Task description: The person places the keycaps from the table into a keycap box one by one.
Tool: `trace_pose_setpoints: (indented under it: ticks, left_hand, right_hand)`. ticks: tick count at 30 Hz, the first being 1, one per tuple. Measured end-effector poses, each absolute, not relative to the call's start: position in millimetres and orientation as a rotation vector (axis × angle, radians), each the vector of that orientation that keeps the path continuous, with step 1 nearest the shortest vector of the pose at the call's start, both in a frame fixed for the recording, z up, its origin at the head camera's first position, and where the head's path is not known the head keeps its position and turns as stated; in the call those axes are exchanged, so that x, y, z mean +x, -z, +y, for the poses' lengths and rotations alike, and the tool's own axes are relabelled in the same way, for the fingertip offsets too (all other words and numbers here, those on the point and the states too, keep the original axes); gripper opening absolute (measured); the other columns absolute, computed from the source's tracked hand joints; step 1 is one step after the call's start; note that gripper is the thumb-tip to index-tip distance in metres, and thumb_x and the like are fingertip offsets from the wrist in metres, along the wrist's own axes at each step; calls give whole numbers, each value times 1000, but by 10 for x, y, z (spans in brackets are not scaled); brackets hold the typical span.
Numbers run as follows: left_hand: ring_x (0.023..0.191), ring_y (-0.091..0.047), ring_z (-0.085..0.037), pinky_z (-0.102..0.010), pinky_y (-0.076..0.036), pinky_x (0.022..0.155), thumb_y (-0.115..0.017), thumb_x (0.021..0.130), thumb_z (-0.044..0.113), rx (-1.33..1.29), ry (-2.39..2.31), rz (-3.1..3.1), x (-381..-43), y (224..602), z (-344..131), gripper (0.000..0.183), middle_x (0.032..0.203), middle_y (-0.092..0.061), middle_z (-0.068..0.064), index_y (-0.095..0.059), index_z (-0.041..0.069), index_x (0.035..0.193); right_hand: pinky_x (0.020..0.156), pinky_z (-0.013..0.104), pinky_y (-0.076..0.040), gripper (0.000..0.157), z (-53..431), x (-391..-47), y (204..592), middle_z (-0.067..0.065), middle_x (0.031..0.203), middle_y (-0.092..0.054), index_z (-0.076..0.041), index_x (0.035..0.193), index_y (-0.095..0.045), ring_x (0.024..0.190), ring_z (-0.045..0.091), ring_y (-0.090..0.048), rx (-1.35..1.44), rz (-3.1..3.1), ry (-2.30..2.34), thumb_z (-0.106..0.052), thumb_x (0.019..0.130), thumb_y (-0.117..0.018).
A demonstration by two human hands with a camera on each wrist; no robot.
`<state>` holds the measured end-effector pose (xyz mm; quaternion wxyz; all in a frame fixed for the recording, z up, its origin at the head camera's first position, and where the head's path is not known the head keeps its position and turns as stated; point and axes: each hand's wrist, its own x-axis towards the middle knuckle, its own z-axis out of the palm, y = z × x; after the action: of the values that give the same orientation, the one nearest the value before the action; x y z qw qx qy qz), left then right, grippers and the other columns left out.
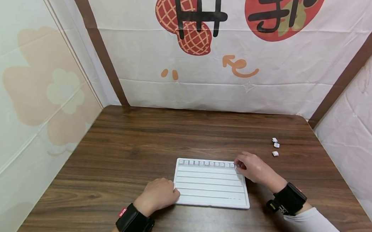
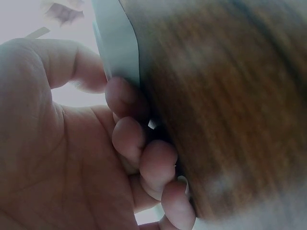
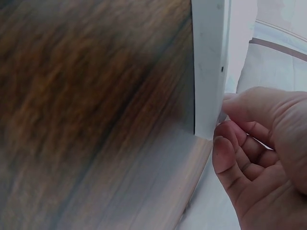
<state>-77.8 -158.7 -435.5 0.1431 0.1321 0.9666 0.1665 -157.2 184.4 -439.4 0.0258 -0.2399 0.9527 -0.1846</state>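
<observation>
A white ridged tray [image 1: 211,185] lies on the table, with a row of small white keycaps [image 1: 206,163] along its far edge. My left hand [image 1: 159,195] grips the tray's near left edge between thumb and curled fingers; the left wrist view shows the fingertips [image 2: 128,136] against the tray's side [image 2: 117,40]. At the far right corner, my right hand [image 1: 255,168] pinches a keycap at the end of the row. In the right wrist view that keycap [image 3: 222,116] is mostly hidden between thumb and forefinger, beside the tray's rim [image 3: 209,72].
Three loose white keycaps [image 1: 275,153] lie on the brown wooden table [image 1: 127,148], to the right of and beyond my right hand. Printed cloth walls [image 1: 203,90] stand at the table's back, left and right sides.
</observation>
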Motion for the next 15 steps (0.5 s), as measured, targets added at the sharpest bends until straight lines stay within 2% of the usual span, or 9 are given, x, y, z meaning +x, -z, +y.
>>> trace_pose_setpoints:
  ticks: [10,15]
  left_hand:
    - [62,-43,-18,-37,-37,56,-52,88,21,378,-494,2781,-773,4360,-1588,31,64,-47,-1,-47,15,58]
    - [61,-43,-19,-37,-36,56,-53,88,21,376,-498,2790,-769,4353,-1587,32,64,-48,-2,-46,15,58]
  right_hand:
    - [64,27,-44,15,1901,-1547,4363,-1,88,-55,-8,102,-69,75,9,-50,-742,2965,600,-9,88,-74]
    - [69,36,-49,17,2022,-1592,4270,2,95,-59,-8,105,-68,81,16,-56,-626,3055,538,-12,89,-72]
